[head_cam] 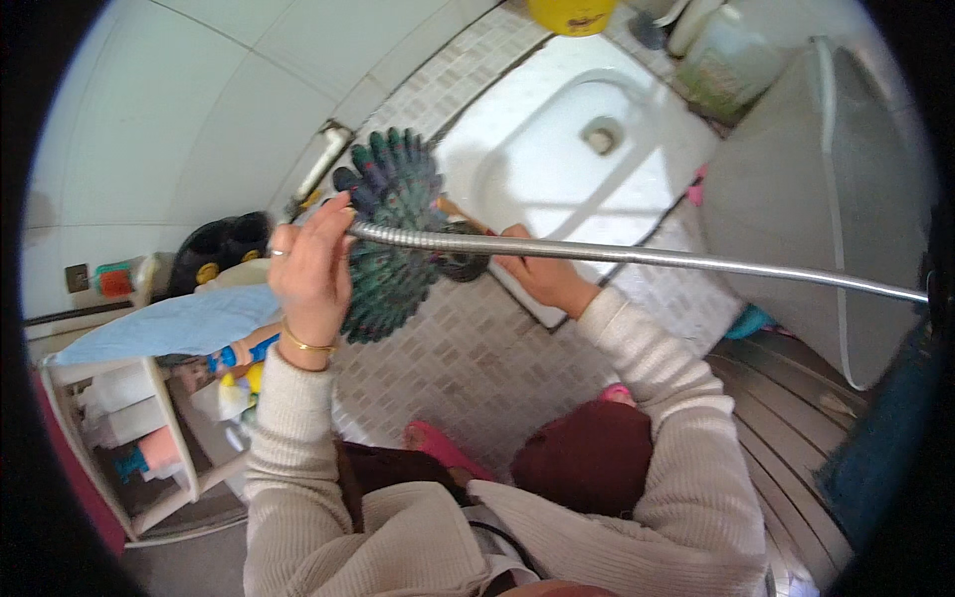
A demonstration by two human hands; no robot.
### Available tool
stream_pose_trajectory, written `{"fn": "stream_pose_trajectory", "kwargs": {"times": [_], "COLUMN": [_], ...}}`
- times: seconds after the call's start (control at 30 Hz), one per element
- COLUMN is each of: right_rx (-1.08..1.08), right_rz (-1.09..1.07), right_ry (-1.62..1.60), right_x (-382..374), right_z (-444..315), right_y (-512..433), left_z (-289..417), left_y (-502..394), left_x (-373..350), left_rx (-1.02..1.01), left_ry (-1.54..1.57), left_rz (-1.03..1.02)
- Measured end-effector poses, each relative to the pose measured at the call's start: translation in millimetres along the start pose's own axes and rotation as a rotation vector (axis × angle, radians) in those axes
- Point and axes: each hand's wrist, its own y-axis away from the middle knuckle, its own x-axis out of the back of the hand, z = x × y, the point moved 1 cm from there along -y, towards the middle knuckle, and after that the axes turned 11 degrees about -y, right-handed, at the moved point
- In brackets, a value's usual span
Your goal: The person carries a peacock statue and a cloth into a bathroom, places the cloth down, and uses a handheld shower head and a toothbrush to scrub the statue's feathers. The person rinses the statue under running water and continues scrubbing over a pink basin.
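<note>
My left hand (310,280), with a ring and a bracelet, is closed around the end of a flexible metal shower hose (522,245); the fitting there is mostly hidden by the fingers. Beside these fingers is a dark green and blue fan-shaped ornament (392,261), resembling a peacock's tail, above the tiled floor. What supports it is unclear. My right hand (545,276) grips a slim wooden-handled tool (466,218), perhaps a brush, whose tip reaches the ornament's right side. The hose crosses in front of the tool and the right hand's fingertips.
A white squat toilet (522,149) is set in the floor ahead. A yellow bucket (573,15) stands beyond it. At left is a shelf unit (179,425) with bottles and a blue cloth (171,324). A grey appliance or bin (768,194) and a slatted surface (783,403) lie right.
</note>
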Motion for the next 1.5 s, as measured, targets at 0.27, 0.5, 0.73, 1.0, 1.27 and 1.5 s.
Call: {"fn": "stream_pose_trajectory", "kwargs": {"times": [0.27, 0.5, 0.73, 1.0, 1.27, 1.5], "right_rx": [-0.599, -0.624, -0.221, 0.499, 0.626, 0.795], "right_rz": [-0.134, 0.046, 0.705, 1.564, 1.797, 1.77], "right_ry": [0.674, 0.457, 0.427, 0.797, 0.569, 0.337], "right_x": [70, 151, 273, 634, 821, 903], "right_z": [-182, -573, -1081, -1699, -1937, -1932], "right_y": [96, 143, 177, 332, 348, 338], "left_z": [-15, -9, 17, 109, 201, 215], "left_y": [-54, -250, -414, -615, -728, -733], "left_x": [62, 234, 504, 784, 905, 910], "left_rx": [-0.054, -0.044, 0.035, 0.07, 0.115, 0.09], "left_ry": [-0.029, -0.098, -0.038, -0.079, -0.105, -0.126], "left_rz": [-0.137, -0.433, -0.743, -0.629, -0.558, -0.501]}}
